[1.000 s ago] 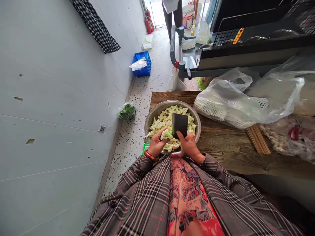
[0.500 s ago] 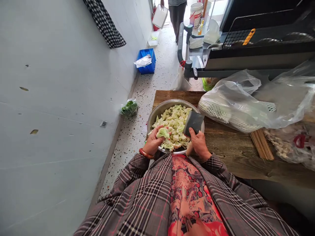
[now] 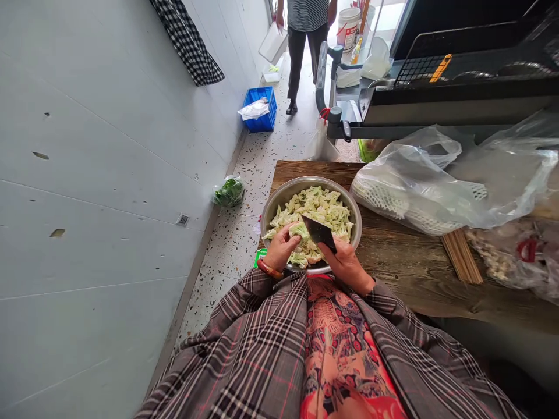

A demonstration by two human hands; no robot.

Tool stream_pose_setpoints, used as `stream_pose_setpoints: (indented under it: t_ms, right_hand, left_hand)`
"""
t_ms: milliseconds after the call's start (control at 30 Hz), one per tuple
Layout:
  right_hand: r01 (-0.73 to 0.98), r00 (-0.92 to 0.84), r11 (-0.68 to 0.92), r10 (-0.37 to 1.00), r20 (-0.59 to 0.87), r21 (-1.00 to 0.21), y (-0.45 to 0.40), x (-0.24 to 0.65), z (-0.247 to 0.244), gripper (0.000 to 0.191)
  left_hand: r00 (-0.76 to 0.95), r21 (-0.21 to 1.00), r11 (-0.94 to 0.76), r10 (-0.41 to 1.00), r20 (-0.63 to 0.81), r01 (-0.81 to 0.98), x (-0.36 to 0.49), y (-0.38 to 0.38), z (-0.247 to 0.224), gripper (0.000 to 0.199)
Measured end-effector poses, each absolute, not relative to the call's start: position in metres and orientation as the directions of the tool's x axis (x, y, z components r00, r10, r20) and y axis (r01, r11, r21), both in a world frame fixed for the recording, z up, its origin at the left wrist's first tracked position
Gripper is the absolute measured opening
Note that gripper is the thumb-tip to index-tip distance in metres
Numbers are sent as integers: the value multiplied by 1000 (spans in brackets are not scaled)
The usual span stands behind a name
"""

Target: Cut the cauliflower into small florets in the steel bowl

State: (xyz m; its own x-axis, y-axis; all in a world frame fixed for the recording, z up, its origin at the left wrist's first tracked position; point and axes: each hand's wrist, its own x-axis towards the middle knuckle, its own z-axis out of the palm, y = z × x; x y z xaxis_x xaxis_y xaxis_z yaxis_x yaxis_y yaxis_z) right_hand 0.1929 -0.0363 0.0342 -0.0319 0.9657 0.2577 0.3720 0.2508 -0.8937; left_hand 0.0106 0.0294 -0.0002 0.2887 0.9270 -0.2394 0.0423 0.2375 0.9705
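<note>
Over the near left part of a metal basin (image 3: pixel 356 203), my left hand (image 3: pixel 282 249) is closed around a pale green cauliflower floret (image 3: pixel 299 231). My right hand (image 3: pixel 347 263) grips a cleaver (image 3: pixel 319 232), its dark wide blade tilted with one corner close to the floret. Whether the edge touches the floret I cannot tell. The cleaver's handle is hidden in my fingers. Many cut cauliflower pieces (image 3: pixel 321 203) fill the basin beneath both hands.
The basin stands on a wooden table (image 3: pixel 393 256). To its right lie plastic bags (image 3: pixel 419 186) and wooden sticks (image 3: pixel 462 256). A bag of greens (image 3: pixel 229 192) and a blue crate (image 3: pixel 261 119) sit on the floor by the wall. Ahead, a person (image 3: pixel 305 46) holds a white container (image 3: pixel 273 43).
My right hand has brought the cleaver left, turning its blade toward the floret. My left hand has shifted slightly right. The person ahead has come nearer with the white container.
</note>
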Motion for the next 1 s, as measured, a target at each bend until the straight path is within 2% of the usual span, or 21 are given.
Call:
stream_pose_setpoints:
  t_ms: [167, 433, 533, 667, 833, 1000]
  right_hand:
    - [334, -81, 313, 949, 304, -889, -39, 188, 27, 33]
    - [355, -65, 293, 955, 289, -888, -40, 184, 16, 33]
    - [369, -45, 279, 958, 283, -886, -39, 182, 14, 31]
    - [389, 17, 213, 971, 239, -896, -36, 181, 9, 27]
    - [408, 114, 105, 980, 165, -907, -35, 182, -1, 26]
    - [361, 209, 5, 974, 86, -932, -33, 184, -6, 32]
  left_hand:
    - [332, 971, 220, 912, -240, 98, 18, 28, 11, 44]
    - [295, 972, 154, 934, -202, 178, 22, 23, 18, 32]
    - [278, 972, 120, 945, -175, 204, 22, 21, 13, 34]
    - [298, 971, 88, 942, -153, 220, 22, 16, 5, 44]
    - [364, 975, 56, 922, -133, 214, 22, 15, 0, 46]
    - [405, 980, 155, 893, -194, 128, 21, 20, -1, 46]
